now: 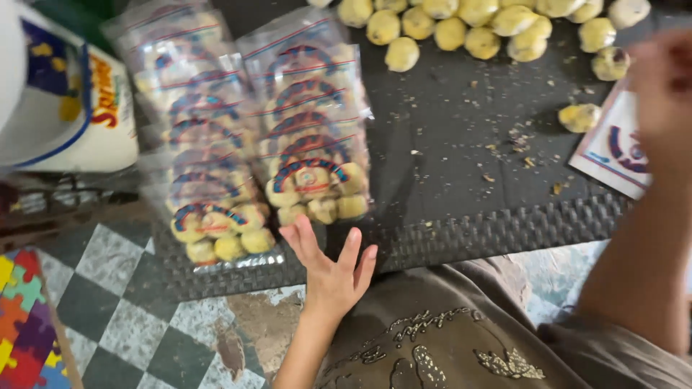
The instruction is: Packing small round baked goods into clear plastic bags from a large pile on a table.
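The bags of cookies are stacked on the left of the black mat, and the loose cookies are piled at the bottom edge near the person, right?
Not quite. The head view shows the loose cookies at the mat's top edge, far from the person. The bags are on the left.

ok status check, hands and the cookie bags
Left hand open, fingers spread, just short of bagged cookies. Right hand blurred, over empty bag. Loose cookies on black mat.

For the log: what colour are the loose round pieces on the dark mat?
Pale yellow, some with dark specks, on the black woven mat; head view.
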